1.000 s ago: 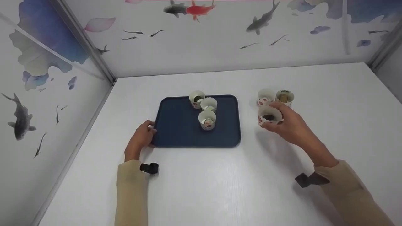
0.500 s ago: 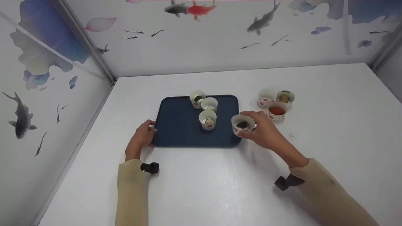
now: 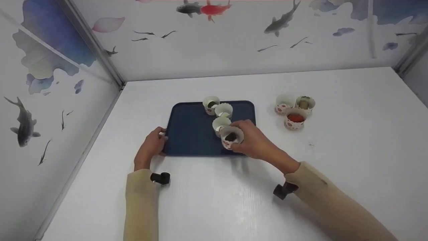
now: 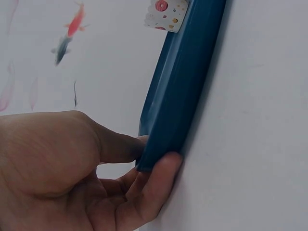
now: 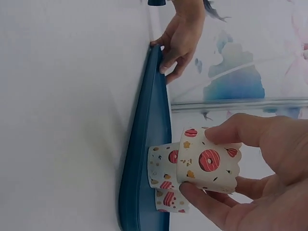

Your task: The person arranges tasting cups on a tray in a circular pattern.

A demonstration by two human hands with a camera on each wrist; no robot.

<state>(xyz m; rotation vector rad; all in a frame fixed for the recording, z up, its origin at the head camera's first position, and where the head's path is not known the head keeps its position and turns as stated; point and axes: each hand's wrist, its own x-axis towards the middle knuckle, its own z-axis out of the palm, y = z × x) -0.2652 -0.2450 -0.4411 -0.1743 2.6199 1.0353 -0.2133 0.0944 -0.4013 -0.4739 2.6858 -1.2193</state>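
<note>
My left hand [image 3: 150, 147] pinches the left edge of the dark blue tray [image 3: 189, 132], thumb on the rim and fingers under it in the left wrist view. Between thumb and fingers, my right hand [image 3: 255, 142] holds a paper baking cup [image 5: 207, 161] with scalloped rim and printed donuts. Something small and dark lies inside that cup, which hangs over the tray's front right part. Three similar cups stand in a line on the tray: a back cup [image 3: 210, 106] with dark contents, a middle cup [image 3: 223, 110], and a front cup [image 3: 219, 124] partly hidden by the held one.
Right of the tray, three more paper cups cluster on the white table [image 3: 351, 140]: a pale one [image 3: 284, 105], one with a tan piece [image 3: 304, 104], and one with red-orange contents [image 3: 295, 120]. Fish-patterned walls stand behind and at left.
My right hand has carried the cup leftward from the right-hand cluster to above the tray, uncovering the red-orange cup. The left hand has stayed on the tray's edge.
</note>
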